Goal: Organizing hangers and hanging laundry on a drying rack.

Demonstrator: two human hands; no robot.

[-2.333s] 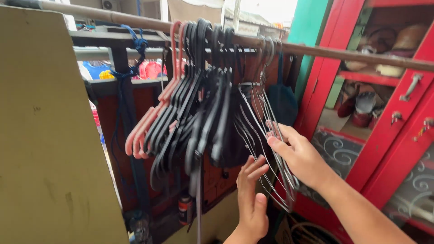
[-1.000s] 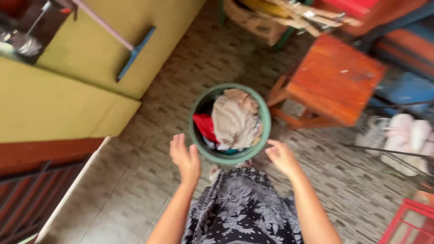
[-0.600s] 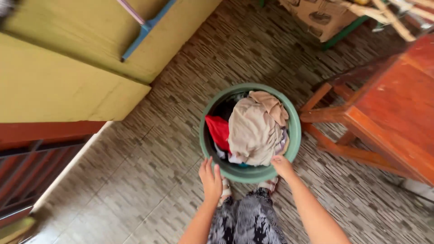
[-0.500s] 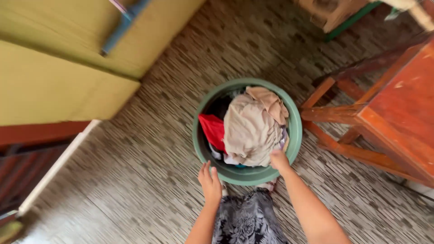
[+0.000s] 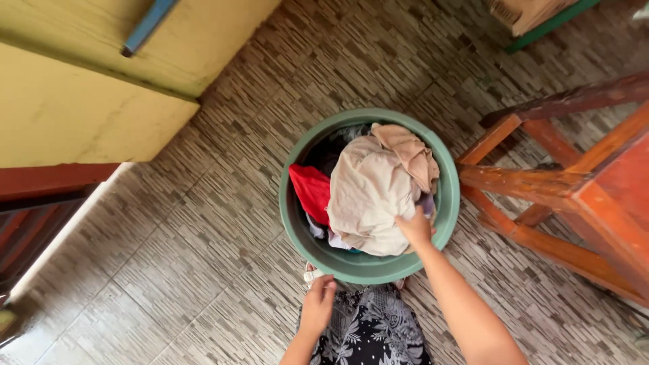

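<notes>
**Right hand on the beige cloth in the green tub**

The person's right hand [image 5: 414,230] reaches down into a round green tub [image 5: 297,223] that stands on the patterned tile floor [image 5: 203,270]. Its fingers are bent onto the near right edge of a beige garment [image 5: 370,192], pressed into the fabric and seemingly pinching it, though whether the cloth is truly caught between them cannot be told from this angle.

The beige garment lies heaped on top of the laundry, filling the middle and right of the tub. Its long axis runs from just under the fingertips up and away toward the far rim, where a folded tan flap hangs over to the right. To the left of the fingers, beyond the beige heap, a red garment [image 5: 311,191] sits against the tub's left inner wall, with dark clothing just past it at the far side.

The left hand [image 5: 318,305] hangs below the tub's near rim, close to it but apart, fingers loosely curled together and holding nothing. It is next to the person's black patterned skirt [image 5: 368,331].

Off to the right of the right hand's fingers stands an orange wooden stool [image 5: 574,196], near the tub. Far to the left is a yellow wall [image 5: 81,108].
</notes>
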